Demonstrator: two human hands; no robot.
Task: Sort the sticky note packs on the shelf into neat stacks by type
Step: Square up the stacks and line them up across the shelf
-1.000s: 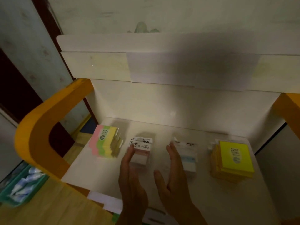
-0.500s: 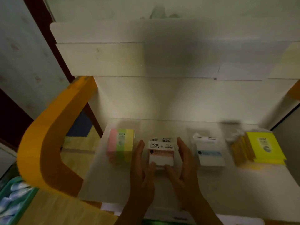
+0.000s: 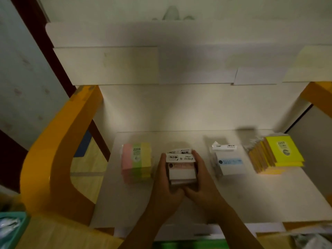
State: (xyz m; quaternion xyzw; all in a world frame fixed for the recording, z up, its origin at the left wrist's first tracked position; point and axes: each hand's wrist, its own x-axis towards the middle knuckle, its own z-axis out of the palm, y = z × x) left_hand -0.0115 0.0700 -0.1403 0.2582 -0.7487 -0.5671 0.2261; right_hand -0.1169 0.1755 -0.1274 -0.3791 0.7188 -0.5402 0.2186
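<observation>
Four piles of sticky note packs sit in a row across the shelf [image 3: 233, 198]: the leftmost stack [image 3: 137, 161], then the second stack [image 3: 181, 166], then the third stack [image 3: 227, 161], and the rightmost stack [image 3: 277, 155] near the shelf's right end. The left hand [image 3: 166, 184] lies against the left side of the second stack and the right hand [image 3: 201, 182] against its right side, the thumbs meeting before it. An upper shelf [image 3: 161, 33] hangs above and behind the row.

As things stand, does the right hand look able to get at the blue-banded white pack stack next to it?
Probably yes, once freed. The right hand now grips the pink-banded stack together with the left hand. The blue-banded stack sits just to its right on the shelf, with nothing between them.
</observation>
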